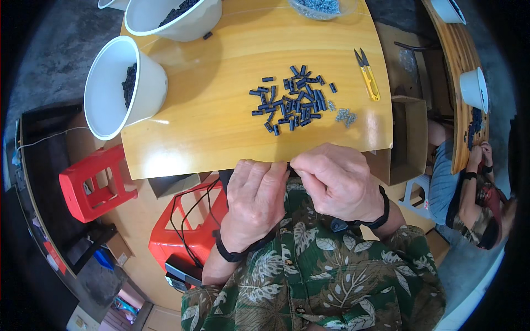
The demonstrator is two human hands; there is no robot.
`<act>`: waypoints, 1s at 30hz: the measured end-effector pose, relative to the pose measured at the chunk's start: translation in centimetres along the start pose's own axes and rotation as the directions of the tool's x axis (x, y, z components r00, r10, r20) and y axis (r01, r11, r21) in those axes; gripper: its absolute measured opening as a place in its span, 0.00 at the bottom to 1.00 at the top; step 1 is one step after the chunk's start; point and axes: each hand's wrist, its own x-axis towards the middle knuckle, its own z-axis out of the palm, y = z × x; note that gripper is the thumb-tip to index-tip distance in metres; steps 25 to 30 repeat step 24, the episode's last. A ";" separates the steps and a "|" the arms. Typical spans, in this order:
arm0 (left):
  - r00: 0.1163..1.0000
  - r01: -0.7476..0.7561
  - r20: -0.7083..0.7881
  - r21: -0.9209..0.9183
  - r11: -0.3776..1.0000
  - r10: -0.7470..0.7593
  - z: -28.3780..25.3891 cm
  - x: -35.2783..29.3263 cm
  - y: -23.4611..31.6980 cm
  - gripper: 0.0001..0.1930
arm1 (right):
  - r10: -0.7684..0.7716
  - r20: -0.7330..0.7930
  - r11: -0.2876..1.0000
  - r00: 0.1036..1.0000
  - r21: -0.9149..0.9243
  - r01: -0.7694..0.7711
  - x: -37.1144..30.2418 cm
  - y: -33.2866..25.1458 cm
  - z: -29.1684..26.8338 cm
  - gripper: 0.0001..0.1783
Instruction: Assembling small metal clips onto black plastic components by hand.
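Observation:
Just in front of the table's near edge, my left hand [254, 190] and my right hand [338, 182] are closed, fingertips brought close together. Between them shows a bit of a small black piece [290, 167], mostly covered by the fingers; its exact shape cannot be made out. Beyond my hands, a loose pile of short black tube-shaped pieces [301, 99] lies on the wooden table [221, 127]. Right of the pile is a little heap of small silvery metal parts [346, 117]. Yellow-handled thread snips [368, 76] rest near the right edge, blades pointing away.
White tubs [149, 83] with black pieces stand at the table's left. A clear bowl [342, 12] of bluish small parts sits at the far edge. Red stools [91, 182] are at the left. To the right, another person [480, 204] works at a wooden bench [469, 60].

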 end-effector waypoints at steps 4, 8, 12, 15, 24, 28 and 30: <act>1.000 0.014 -0.002 -0.018 1.000 -0.014 -0.2 -0.2 -0.1 0.19 | 0.123 0.067 0.985 0.990 0.117 -0.130 -0.1 0.2 -0.4 0.13; 0.998 0.059 -0.024 -0.180 0.982 -0.064 -0.4 -0.2 -0.2 0.16 | 0.451 0.269 0.608 0.851 0.605 -0.514 -0.8 1.4 -0.8 0.16; 0.997 0.054 -0.038 -0.225 0.973 -0.065 -0.3 -0.1 -0.1 0.15 | 0.475 0.341 0.395 0.811 0.741 -0.543 -1.0 1.8 -0.3 0.16; 0.997 0.036 -0.055 -0.224 0.974 -0.049 -0.3 -0.1 -0.3 0.15 | 0.479 0.351 0.376 0.804 0.746 -0.550 -1.0 1.9 0.0 0.16; 0.999 0.009 -0.047 -0.219 0.976 -0.020 -0.4 0.0 -0.3 0.17 | 0.484 0.395 0.328 0.781 0.746 -0.580 -0.8 2.2 0.1 0.17; 0.999 0.009 -0.047 -0.219 0.976 -0.020 -0.4 0.0 -0.3 0.17 | 0.484 0.395 0.328 0.781 0.746 -0.580 -0.8 2.2 0.1 0.17; 0.999 0.009 -0.047 -0.219 0.976 -0.020 -0.4 0.0 -0.3 0.17 | 0.484 0.395 0.328 0.781 0.746 -0.580 -0.8 2.2 0.1 0.17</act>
